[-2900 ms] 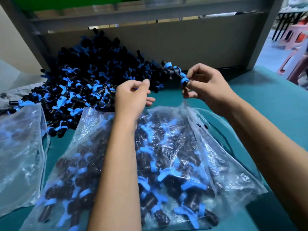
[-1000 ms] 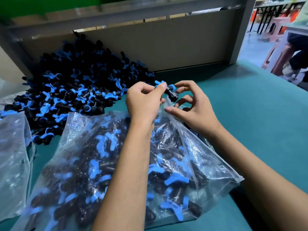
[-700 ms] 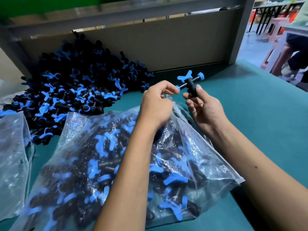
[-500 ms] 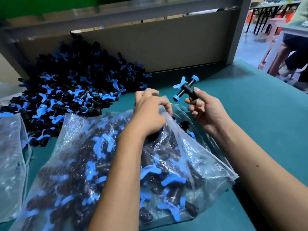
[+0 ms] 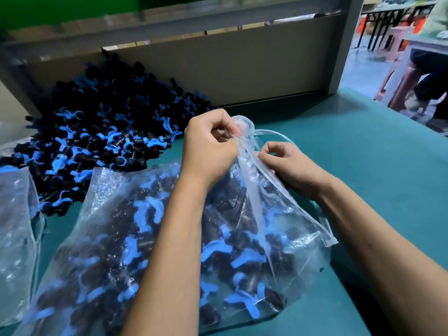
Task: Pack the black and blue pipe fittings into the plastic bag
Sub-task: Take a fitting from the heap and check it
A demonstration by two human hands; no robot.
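The plastic bag (image 5: 169, 238) lies on the green table (image 5: 363, 154), in the middle and close to the person. It is clear, and it is already filled with many black and blue pipe fittings (image 5: 232, 258), which show through the film. Its open mouth points away from the person, and the edge of the mouth is lifted above the table.

The left hand (image 5: 208, 151) is closed in a fist at the top of this mouth; its fingers pinch the plastic edge and hold it up. The right hand (image 5: 291, 166) is just beside, a little lower, with its fingers curled on the other edge of the mouth, and it holds the film there. I cannot see a fitting in either hand.

Behind the bag, to the left, a big loose pile of fittings (image 5: 101, 137) rests on the table against a grey panel (image 5: 230, 66). At the left border lies a second clear bag (image 5: 17, 238). Far right, a pink stool (image 5: 400, 37) stands on the floor.
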